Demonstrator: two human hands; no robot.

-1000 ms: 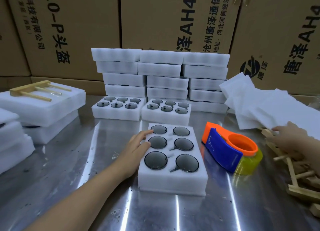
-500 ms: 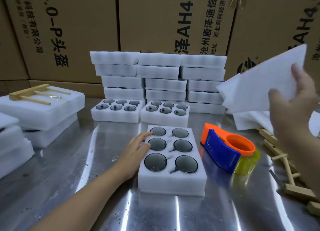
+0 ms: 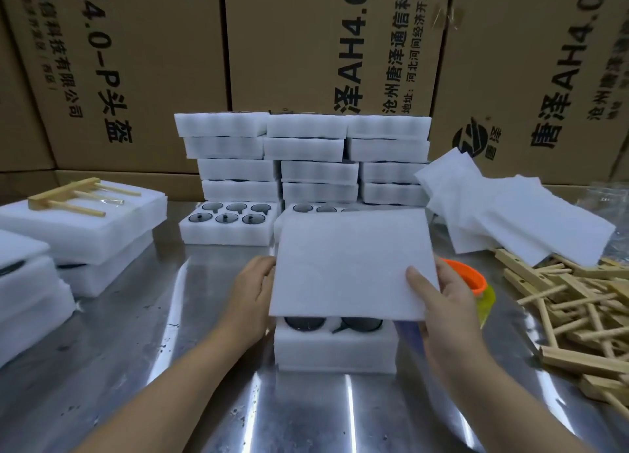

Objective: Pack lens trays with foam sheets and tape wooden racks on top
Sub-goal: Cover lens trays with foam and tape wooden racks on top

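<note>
Stainless steel table (image 3: 136, 367), backed by printed cardboard cartons (image 3: 153, 61). A foam sheet (image 3: 350, 265) is held just above the front lens tray (image 3: 335, 350) and tilted, so only the two nearest dark lenses (image 3: 304, 322) are exposed. The sheet's left edge is gripped by the left hand (image 3: 252, 292), fingertips hidden under it. Its right corner is pinched by the right hand (image 3: 442, 309), thumb on top. An orange tape dispenser (image 3: 466, 277) is partly hidden behind the right hand. Wooden racks (image 3: 585, 309) are heaped at the right, with loose foam sheets (image 3: 510, 221) lying beyond them. Closed trays (image 3: 306, 156) are stacked at the back, open trays (image 3: 228, 224) in front of them.
</note>
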